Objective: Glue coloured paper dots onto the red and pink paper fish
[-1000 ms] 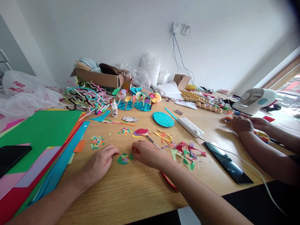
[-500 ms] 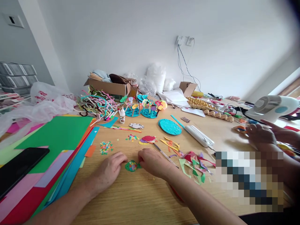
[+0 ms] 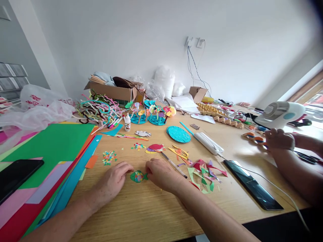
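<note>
A small green paper fish [image 3: 138, 176] lies flat on the table, with a mosaic of coloured paper bits on its body. Beside its head rests my left hand [image 3: 116, 176], its fingers loosely bent and nothing visible in them. My right hand [image 3: 160, 173] is closed at the tail, fingertips bent down on it; the thumb is mostly hidden. Just beyond lie a pile of tiny coloured paper bits [image 3: 109, 157], a second small pile [image 3: 138, 146], red and purple paper fish shapes [image 3: 155, 148] and a pen [image 3: 174, 164].
Coloured paper sheets [image 3: 50, 144] and a black phone [image 3: 19, 178] cover the left. Paper scraps [image 3: 205, 174], a tablet-like device [image 3: 253, 185] and a white power strip [image 3: 209, 143] lie right. Another person's hands [image 3: 280, 139] work near a fan [image 3: 276, 114]. A glue bottle [image 3: 127, 123] stands behind.
The view has shifted slightly, so most things sit further left. My hands stay around the fish, with more of its tail showing. The other person's hands have come together.
</note>
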The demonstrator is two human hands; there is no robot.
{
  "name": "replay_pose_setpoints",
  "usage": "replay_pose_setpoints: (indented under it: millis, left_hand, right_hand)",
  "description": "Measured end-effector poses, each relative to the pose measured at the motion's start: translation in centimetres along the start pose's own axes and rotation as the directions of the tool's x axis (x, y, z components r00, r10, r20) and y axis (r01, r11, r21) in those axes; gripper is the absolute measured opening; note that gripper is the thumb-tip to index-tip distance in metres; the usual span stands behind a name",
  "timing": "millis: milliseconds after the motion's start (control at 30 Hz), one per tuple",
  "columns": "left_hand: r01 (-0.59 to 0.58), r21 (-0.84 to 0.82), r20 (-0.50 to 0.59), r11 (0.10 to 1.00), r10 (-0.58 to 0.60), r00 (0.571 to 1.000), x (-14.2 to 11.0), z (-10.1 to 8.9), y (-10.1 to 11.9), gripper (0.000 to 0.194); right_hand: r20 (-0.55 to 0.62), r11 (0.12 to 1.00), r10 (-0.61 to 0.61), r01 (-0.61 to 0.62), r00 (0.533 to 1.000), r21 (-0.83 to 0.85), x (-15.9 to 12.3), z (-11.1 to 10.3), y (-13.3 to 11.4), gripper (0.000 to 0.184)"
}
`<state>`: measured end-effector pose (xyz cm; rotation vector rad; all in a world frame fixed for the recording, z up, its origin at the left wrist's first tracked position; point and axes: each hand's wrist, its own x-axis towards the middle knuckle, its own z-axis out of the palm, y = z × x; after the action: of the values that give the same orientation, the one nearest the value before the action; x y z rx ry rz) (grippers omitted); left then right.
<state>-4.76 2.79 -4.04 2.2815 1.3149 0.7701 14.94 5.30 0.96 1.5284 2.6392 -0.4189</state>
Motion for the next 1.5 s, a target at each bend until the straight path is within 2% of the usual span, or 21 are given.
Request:
replay_pose_setpoints:
  millis: [100, 200, 400, 533, 767, 1033, 1333, 1500]
  left_hand:
    - [0.062, -0.043, 0.006, 0.997, -0.061, 0.998, 0.2, -0.3, 0.3, 0.037]
    - [0.186, -0.114, 0.061, 0.976, -0.180, 0.982, 0.5, -0.9, 0.8, 0.037]
    - [0.409, -0.349, 0.261, 0.843, -0.332, 0.906, 0.6, -2.1, 1.6, 0.042]
    - [0.495, -0.392, 0.353, 0.776, -0.370, 0.859, 0.9, -2.6, 1.8, 0.049]
    - [0.429, -0.314, 0.322, 0.847, -0.329, 0.887, 2.1, -2.1, 1.6, 0.043]
    - [0.318, -0.126, 0.365, 0.940, -0.254, 0.896, 4.1, -1.3, 1.0, 0.043]
    - [0.227, 0.079, 0.501, 0.971, -0.235, 0.833, 7.3, -1.6, 1.9, 0.029]
    - [0.161, 0.185, 0.576, 0.970, -0.239, 0.782, 8.4, -1.8, 2.0, 0.028]
  right_hand:
    - [-0.012, 1.000, -0.005, 0.005, 1.000, -0.008, 0.0, 0.5, 0.1, 0.023]
    - [-0.013, 1.000, 0.000, 0.000, 1.000, -0.011, 0.1, 0.7, 0.2, 0.023]
    - [-0.027, 0.999, 0.011, -0.010, 1.000, 0.038, -0.4, 0.5, -0.2, 0.020]
    - [-0.024, 0.999, 0.020, -0.019, 1.000, 0.043, -0.7, 0.5, -0.4, 0.018]
    - [-0.035, 0.995, 0.022, -0.019, 0.999, 0.097, -0.7, 0.6, -0.3, 0.021]
    - [-0.022, 0.994, 0.056, -0.053, 0.998, 0.098, -1.0, 0.6, -0.6, 0.021]
    - [-0.018, 0.979, 0.073, -0.069, 0.997, 0.192, -1.0, 0.5, -0.6, 0.020]
    - [-0.049, 0.973, 0.075, -0.063, 0.996, 0.220, -1.1, 1.0, -0.3, 0.019]
